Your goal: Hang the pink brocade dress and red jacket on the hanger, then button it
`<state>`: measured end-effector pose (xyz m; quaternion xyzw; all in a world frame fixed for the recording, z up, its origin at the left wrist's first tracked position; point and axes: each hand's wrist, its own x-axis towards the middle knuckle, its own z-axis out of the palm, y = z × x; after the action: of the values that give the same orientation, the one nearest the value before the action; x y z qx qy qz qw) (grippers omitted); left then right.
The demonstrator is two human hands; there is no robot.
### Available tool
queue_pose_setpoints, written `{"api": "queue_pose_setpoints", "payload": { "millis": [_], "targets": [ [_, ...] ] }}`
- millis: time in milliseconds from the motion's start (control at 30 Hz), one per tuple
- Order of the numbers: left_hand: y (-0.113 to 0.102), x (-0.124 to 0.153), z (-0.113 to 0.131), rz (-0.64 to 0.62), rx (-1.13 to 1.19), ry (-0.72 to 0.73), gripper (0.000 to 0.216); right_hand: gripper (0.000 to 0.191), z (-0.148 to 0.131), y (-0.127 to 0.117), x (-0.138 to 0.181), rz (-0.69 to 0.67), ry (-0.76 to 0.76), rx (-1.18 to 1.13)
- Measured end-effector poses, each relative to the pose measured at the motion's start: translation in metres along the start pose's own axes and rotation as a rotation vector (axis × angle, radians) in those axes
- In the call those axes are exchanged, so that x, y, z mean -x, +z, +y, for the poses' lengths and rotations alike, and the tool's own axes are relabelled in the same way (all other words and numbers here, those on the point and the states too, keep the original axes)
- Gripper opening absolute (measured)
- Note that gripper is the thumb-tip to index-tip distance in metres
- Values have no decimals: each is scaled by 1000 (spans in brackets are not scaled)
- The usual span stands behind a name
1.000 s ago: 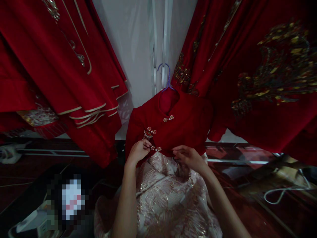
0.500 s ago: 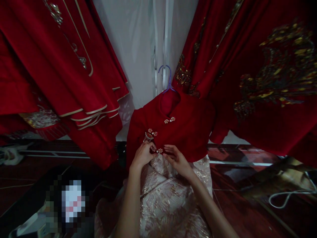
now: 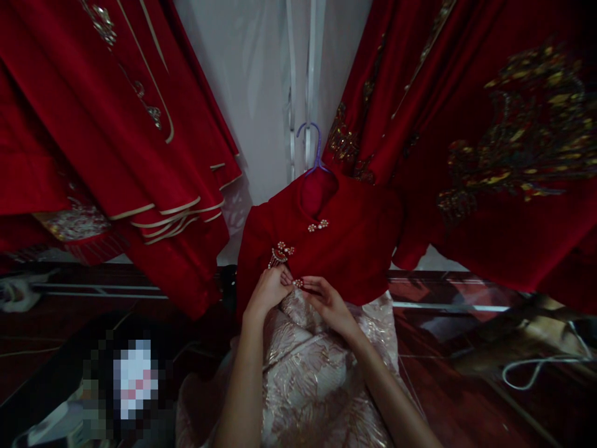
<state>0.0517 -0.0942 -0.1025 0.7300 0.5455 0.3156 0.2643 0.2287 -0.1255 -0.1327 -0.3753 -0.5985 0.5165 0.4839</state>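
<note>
The pearl clasp (image 3: 297, 283), low on the front of the red jacket (image 3: 349, 239) hung on a purple hanger (image 3: 311, 140) over a pale brocade skirt (image 3: 317, 373), is pinched by closed fingertips of left hand (image 3: 268, 291) and right hand (image 3: 330, 303), flanked by red embroidered garments (image 3: 489, 155).
</note>
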Motion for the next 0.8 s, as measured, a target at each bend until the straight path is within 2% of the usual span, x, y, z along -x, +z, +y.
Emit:
{"api": "queue_pose_setpoints", "payload": {
  "millis": [200,400,533,600,667,733,800],
  "targets": [
    [0,-1,-10,-68,139,-1,15,29,-4,0,2,-38,2,-10],
    [0,-2,-15,0,187,30,17,30,-2,1,2,-45,-7,-29],
    [-2,0,-11,-33,191,19,17,28,-6,1,2,-47,-13,-20],
    [-5,3,-5,-98,240,44,15,28,-10,2,3,-41,-35,11],
    [-10,6,3,-215,332,99,13,33,-16,2,6,-22,-62,90],
    [-14,10,11,-338,434,137,14,41,-24,2,9,-4,-113,225],
    [-14,11,19,-395,522,130,16,45,-32,1,12,16,-175,393]
  ]
}}
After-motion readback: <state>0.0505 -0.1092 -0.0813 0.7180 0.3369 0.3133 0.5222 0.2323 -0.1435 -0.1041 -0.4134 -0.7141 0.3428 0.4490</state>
